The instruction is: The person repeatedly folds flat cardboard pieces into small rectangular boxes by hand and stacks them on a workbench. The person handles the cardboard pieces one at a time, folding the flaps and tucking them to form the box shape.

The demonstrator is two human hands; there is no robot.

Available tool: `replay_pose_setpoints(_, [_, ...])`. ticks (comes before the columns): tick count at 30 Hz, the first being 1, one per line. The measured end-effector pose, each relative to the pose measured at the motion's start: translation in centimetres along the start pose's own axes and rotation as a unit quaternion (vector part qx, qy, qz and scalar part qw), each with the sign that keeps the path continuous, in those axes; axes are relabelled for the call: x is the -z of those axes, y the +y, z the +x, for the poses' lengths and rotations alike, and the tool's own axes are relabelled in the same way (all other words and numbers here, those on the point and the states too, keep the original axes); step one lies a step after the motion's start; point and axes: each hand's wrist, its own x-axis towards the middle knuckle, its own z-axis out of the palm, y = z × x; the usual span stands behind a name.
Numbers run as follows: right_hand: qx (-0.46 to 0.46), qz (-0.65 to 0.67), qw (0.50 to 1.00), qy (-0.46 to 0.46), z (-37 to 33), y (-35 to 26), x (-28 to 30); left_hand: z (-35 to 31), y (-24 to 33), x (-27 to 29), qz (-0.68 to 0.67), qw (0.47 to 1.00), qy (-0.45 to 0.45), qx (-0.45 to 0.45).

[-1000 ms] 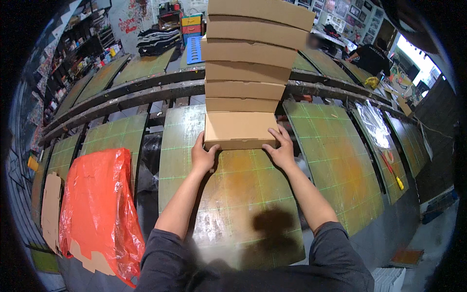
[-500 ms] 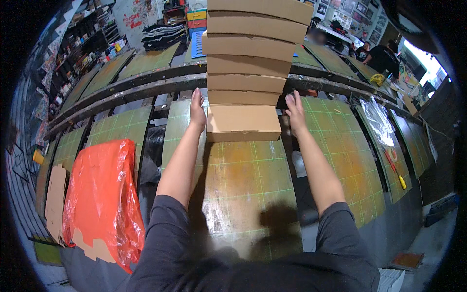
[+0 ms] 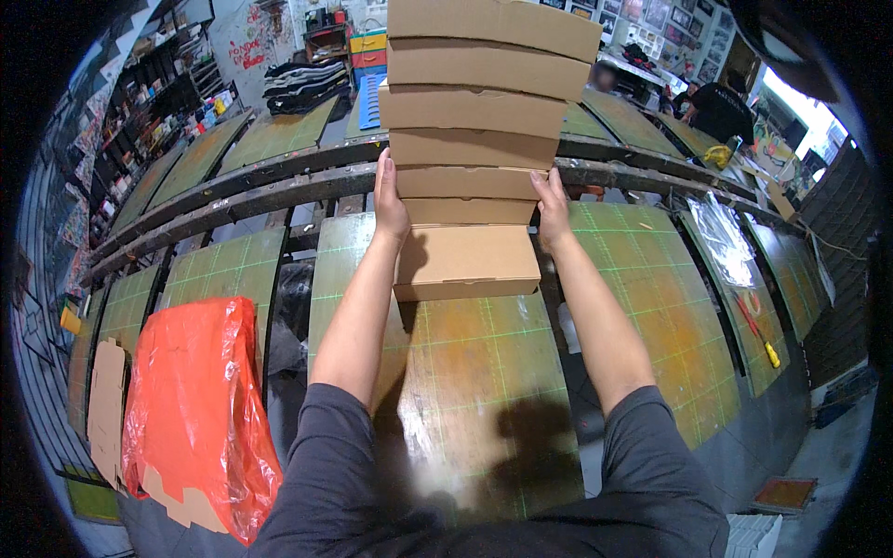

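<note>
A tall stack of brown cardboard boxes (image 3: 470, 147) rises from the far part of a board marked with green lines (image 3: 484, 372). Its upper boxes are slightly out of line with one another. In front of the stack's foot is a single closed box (image 3: 470, 256), its top facing up. My left hand (image 3: 391, 209) lies along the left side of the stack, palm inward and fingers stretched upward. On the opposite side, my right hand (image 3: 553, 209) rests against the lower boxes, fingers extended and their tips by the front edge. The top of the stack runs out of view.
To the left, a red plastic bag (image 3: 191, 400) lies over flat cardboard pieces (image 3: 107, 400). Clear plastic (image 3: 721, 242) and a yellow-handled tool (image 3: 771, 353) lie on a board at right. Dark rails (image 3: 251, 195) cross behind. Folded clothes (image 3: 302, 86) sit farther back; a person (image 3: 724, 112) is at far right.
Both hands have moved inward to the sides of the box stack; the right hand was apart from it before. The whole view has shifted, with the stack appearing a little lower.
</note>
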Motion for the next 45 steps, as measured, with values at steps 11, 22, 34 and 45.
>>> replay_pose_setpoints(11, [0.045,-0.046,0.997,0.039,0.4,0.0,-0.5,0.9,2.4,-0.4,0.188,0.977,0.089,0.039])
replay_pose_setpoints(22, [0.052,-0.067,0.996,0.035,0.1,-0.9,-1.2,1.7,2.4,0.5,0.163,0.979,0.089,0.089])
replay_pose_setpoints(34, [0.058,-0.101,0.993,0.011,0.5,-0.5,-0.3,0.4,2.4,0.1,0.225,0.974,0.003,0.034])
replay_pose_setpoints(45, [0.128,-0.137,0.981,0.045,3.7,-4.2,0.0,4.4,7.0,-0.6,0.094,0.995,-0.034,-0.016])
